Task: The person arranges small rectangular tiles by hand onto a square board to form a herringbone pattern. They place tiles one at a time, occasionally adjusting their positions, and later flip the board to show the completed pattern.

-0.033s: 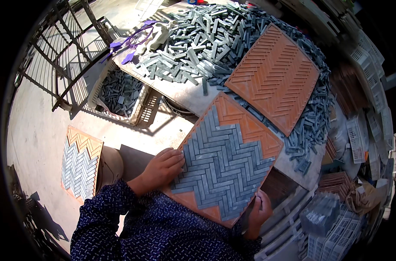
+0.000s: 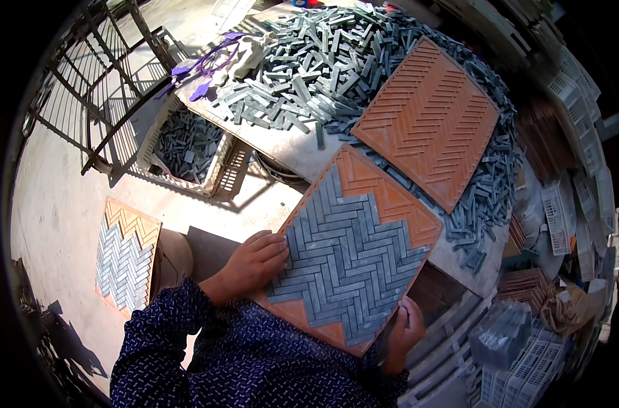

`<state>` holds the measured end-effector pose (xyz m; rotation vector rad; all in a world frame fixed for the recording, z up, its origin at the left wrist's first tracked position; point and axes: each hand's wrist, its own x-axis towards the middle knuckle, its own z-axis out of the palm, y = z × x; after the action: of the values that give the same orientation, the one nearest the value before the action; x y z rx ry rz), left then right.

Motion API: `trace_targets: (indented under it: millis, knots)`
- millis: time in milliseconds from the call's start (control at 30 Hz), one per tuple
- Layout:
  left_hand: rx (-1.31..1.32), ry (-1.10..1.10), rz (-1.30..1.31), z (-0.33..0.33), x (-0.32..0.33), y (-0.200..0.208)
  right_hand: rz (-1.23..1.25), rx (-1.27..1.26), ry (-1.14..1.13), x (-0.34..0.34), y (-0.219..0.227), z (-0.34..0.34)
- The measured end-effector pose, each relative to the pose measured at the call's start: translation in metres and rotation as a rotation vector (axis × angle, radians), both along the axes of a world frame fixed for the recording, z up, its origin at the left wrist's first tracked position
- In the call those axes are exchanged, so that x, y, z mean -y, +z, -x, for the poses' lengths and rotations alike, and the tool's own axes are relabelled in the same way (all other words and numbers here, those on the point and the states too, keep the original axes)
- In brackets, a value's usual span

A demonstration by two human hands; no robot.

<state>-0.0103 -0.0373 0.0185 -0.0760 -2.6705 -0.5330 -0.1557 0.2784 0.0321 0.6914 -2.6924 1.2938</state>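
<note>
Between my hands is an orange tray (image 2: 391, 178) with moulded slots, tilted toward me. Grey stone strips (image 2: 343, 248) fill most of it in a herringbone pattern; bare orange slots show at its far end and near corner. My left hand (image 2: 256, 260) is closed on the tray's left edge, fingers over the rim and thumb out of sight. At the lower right edge, my right hand (image 2: 408, 326) grips with curled fingers. A second orange tray (image 2: 428, 126), with no strips in its slots, lies just beyond on the strip pile.
A big heap of loose grey strips (image 2: 323, 61) covers the far table. To the left stand a plastic crate (image 2: 218, 153) of strips and a filled tray (image 2: 126, 255) on a bucket (image 2: 173, 258). A metal rack (image 2: 95, 81) is far left; white crates (image 2: 520, 370) stand right.
</note>
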Motion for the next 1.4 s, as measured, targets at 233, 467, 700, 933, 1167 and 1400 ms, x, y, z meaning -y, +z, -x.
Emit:
trace_targets:
  millis: [233, 467, 700, 933, 1167, 1400]
  knots:
    - [-0.008, -0.041, 0.034, 0.013, 0.007, 0.001, 0.062, 0.074, -0.037, -0.002, -0.009, -0.001]
    - [0.019, 0.025, 0.056, 0.014, 0.010, -0.004, 0.050, 0.052, -0.015, -0.005, -0.011, -0.002]
    - [0.157, 0.110, 0.055, 0.020, -0.002, 0.000, 0.037, 0.002, 0.018, -0.006, -0.011, 0.000]
    - [0.097, 0.106, 0.121, 0.023, -0.003, 0.002, 0.038, -0.003, 0.007, -0.001, -0.008, -0.001]
    - [0.063, 0.092, 0.123, 0.024, -0.002, -0.002, 0.027, -0.002, 0.022, -0.001, -0.006, -0.002]
    - [0.075, 0.064, 0.050, 0.031, 0.000, 0.003, 0.056, 0.075, -0.011, 0.000, -0.001, -0.005]
